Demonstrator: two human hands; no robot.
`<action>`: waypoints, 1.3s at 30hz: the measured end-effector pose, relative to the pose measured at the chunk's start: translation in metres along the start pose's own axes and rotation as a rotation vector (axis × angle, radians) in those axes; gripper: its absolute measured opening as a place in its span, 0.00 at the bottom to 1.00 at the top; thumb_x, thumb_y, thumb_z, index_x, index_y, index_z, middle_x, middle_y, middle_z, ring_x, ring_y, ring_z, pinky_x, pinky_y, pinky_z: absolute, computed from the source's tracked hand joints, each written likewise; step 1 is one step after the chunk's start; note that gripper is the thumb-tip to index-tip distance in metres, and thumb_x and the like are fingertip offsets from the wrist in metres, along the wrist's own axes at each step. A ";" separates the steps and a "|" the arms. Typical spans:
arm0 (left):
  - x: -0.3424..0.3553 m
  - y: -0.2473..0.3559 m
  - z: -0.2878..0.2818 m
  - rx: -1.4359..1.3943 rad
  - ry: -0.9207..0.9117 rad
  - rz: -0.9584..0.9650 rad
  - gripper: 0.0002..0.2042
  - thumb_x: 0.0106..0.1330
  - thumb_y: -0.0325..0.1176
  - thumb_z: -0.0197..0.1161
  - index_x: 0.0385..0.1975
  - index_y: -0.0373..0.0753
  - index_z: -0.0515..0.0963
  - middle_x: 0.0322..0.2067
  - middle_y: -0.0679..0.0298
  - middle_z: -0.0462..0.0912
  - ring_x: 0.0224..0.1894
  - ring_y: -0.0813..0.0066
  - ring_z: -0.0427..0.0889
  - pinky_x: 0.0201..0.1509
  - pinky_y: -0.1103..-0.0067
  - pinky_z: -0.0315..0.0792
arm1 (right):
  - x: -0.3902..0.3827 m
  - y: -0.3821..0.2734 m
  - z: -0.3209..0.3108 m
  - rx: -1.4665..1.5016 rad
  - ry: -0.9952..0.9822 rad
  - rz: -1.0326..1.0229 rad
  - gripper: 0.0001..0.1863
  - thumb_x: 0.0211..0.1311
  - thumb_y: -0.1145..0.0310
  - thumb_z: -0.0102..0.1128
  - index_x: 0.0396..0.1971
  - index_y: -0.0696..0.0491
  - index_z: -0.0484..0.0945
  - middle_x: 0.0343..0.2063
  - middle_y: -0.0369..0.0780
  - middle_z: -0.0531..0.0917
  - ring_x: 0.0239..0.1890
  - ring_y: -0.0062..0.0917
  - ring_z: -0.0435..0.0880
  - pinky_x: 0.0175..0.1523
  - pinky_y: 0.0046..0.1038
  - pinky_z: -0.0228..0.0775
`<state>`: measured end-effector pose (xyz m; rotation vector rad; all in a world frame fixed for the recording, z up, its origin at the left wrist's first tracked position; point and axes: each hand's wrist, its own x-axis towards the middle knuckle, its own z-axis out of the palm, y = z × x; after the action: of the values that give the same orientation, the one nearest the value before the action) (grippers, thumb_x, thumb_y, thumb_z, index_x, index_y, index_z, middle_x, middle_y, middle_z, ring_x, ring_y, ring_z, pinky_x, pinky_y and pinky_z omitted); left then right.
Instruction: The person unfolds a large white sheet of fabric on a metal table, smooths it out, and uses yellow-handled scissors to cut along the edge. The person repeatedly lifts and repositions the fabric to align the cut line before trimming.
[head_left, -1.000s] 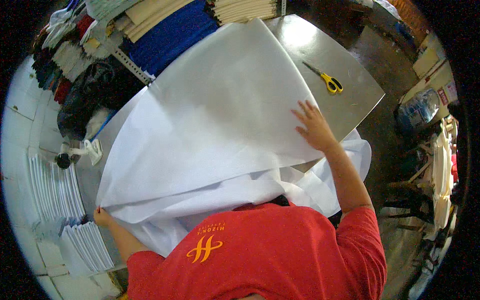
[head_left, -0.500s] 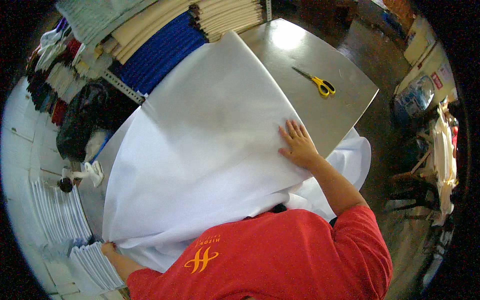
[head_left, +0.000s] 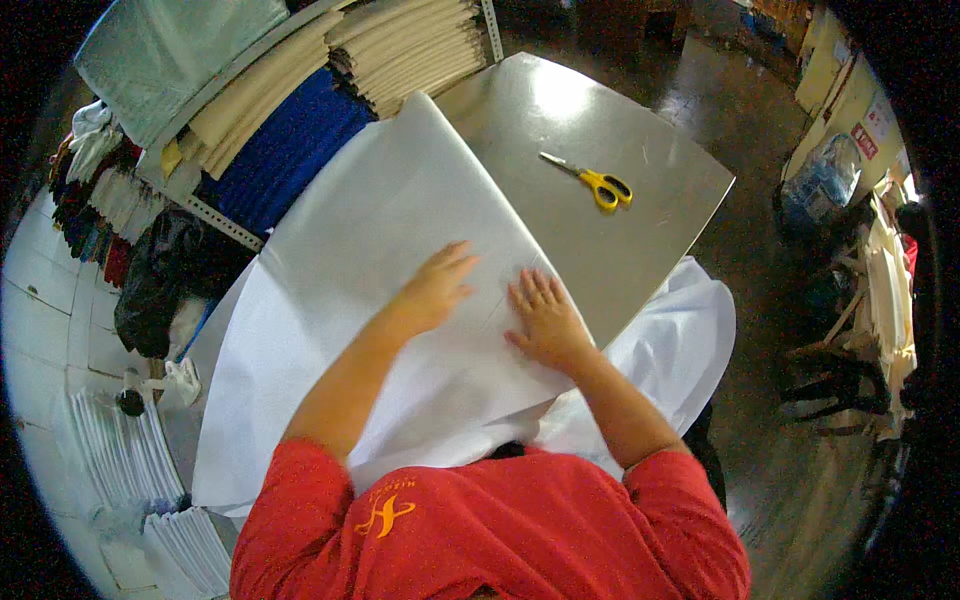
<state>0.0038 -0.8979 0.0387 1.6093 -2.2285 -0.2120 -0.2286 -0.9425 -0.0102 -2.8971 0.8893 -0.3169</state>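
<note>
since half a second ago my left hand (head_left: 432, 290) has come up from the sheet's lower corner and now lies flat, fingers open, beside my right hand (head_left: 545, 320), also flat, on the large white fabric sheet (head_left: 380, 240) spread over the grey metal desk (head_left: 620, 250). it looks light, limp and slippery; i'd pinch an edge or corner.
</note>
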 end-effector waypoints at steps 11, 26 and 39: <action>0.126 -0.029 0.115 0.325 -0.045 -0.317 0.30 0.65 0.49 0.41 0.62 0.36 0.49 0.64 0.58 0.46 0.66 0.62 0.44 0.67 0.66 0.41 | 0.006 0.009 -0.011 0.181 -0.147 0.012 0.38 0.55 0.48 0.48 0.60 0.57 0.53 0.62 0.50 0.50 0.66 0.39 0.45 0.67 0.38 0.33; 0.158 -0.050 0.118 0.354 0.006 -0.572 0.28 0.65 0.43 0.39 0.62 0.35 0.48 0.65 0.57 0.45 0.67 0.61 0.43 0.66 0.62 0.40 | 0.034 0.040 0.006 0.113 -0.069 0.102 0.40 0.57 0.48 0.44 0.61 0.62 0.48 0.63 0.50 0.49 0.66 0.39 0.43 0.68 0.36 0.32; 0.261 -0.163 0.099 0.366 0.080 -0.869 0.29 0.66 0.48 0.35 0.62 0.36 0.48 0.65 0.58 0.44 0.67 0.61 0.40 0.67 0.65 0.37 | 0.043 0.044 0.005 0.165 -0.181 0.124 0.40 0.57 0.46 0.43 0.61 0.61 0.48 0.63 0.49 0.47 0.67 0.39 0.41 0.68 0.37 0.32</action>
<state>0.0384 -1.2063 -0.0503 2.6465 -1.4226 0.0438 -0.2173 -1.0030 -0.0143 -2.6556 0.9572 -0.1103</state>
